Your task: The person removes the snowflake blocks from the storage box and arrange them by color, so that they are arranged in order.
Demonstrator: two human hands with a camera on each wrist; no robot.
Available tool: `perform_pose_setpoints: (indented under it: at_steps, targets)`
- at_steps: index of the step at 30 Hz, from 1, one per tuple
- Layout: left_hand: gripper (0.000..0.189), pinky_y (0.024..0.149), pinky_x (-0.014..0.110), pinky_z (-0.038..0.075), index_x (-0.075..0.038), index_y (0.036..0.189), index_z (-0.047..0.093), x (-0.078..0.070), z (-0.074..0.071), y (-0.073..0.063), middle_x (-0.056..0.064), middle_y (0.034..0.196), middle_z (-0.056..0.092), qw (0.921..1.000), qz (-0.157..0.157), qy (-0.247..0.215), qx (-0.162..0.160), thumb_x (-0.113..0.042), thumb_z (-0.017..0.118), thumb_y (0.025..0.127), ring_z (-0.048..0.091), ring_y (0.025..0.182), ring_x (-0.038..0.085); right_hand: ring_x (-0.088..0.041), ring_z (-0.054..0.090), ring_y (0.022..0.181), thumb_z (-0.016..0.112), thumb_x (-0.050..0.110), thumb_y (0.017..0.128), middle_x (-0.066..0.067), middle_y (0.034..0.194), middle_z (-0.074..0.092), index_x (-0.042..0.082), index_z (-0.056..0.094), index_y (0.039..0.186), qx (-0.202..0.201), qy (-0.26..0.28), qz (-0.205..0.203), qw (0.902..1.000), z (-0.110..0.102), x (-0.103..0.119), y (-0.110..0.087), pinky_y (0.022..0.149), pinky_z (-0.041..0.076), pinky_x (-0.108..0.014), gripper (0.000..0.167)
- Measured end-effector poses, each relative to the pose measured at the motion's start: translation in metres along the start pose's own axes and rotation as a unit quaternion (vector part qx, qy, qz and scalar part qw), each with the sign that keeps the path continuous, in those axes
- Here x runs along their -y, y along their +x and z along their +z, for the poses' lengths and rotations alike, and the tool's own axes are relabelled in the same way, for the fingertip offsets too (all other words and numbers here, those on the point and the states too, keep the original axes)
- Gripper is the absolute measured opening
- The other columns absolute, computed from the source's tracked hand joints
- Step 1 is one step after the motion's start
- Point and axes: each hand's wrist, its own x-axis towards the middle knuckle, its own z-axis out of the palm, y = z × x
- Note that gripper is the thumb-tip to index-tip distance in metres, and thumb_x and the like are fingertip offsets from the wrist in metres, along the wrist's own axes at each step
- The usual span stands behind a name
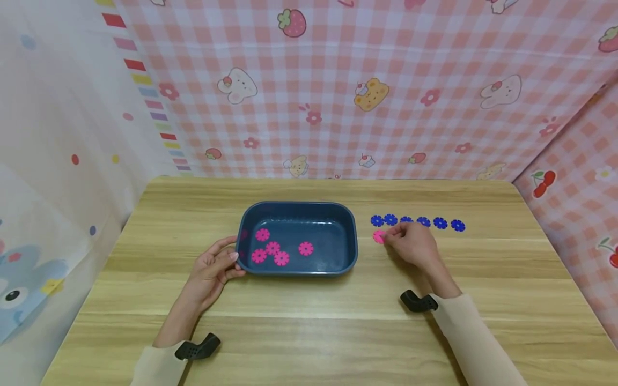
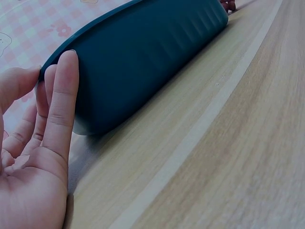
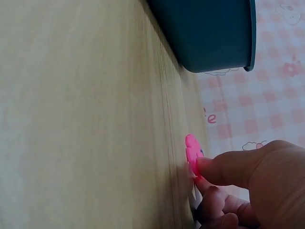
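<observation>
Right fingers (image 1: pixel 393 231), nearly closed, pinch a pink disc (image 1: pixel 378 236), probably light, stiff, best edge-held; left fingers (image 2: pixel 66 88) curl gripping tray (image 1: pixel 296 230) at nine o'clock.

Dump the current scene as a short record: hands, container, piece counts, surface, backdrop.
left_hand: left hand grips the tray's left end at the rim
right_hand: right hand pinches one pink snowflake disc
container: dark blue rectangular tray, upright on the table
in_tray: five pink snowflake discs, four grouped toward the left, one apart
right_of_tray: row of six blue snowflake discs, some partly hidden by the right hand
surface: wood-grain table
backdrop: pink checked cloth with cartoon prints
</observation>
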Motion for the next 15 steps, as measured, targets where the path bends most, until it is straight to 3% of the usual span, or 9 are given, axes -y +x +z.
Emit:
perform_pose_setpoints:
  at_steps: [9,15]
  targets:
    - [0.035,0.075,0.026,0.067,-0.008,0.138,0.052,-0.0009,-0.0015,0.0001,0.002,0.098,0.069,1.0000,0.001,0.008,-0.005,0.004,0.050,0.104,0.070,0.078,0.010,-0.020,0.060,0.074,0.069,0.031,0.094,-0.008,0.088,0.071,0.008,0.072,0.097,-0.007,-0.001,0.013,0.9999,0.0025,0.0027,0.0016,0.063,0.047,-0.026,0.024]
    - [0.036,0.075,0.026,0.067,-0.007,0.138,0.051,0.0005,-0.0019,0.0010,0.002,0.098,0.069,1.0000,-0.001,0.007,-0.001,0.004,0.050,0.104,0.071,0.078,0.010,-0.020,0.056,0.074,0.064,0.039,0.100,-0.008,0.086,0.066,0.006,0.069,0.098,-0.001,0.047,0.018,0.9987,-0.0011,-0.0010,-0.0024,0.060,0.047,-0.025,0.034]
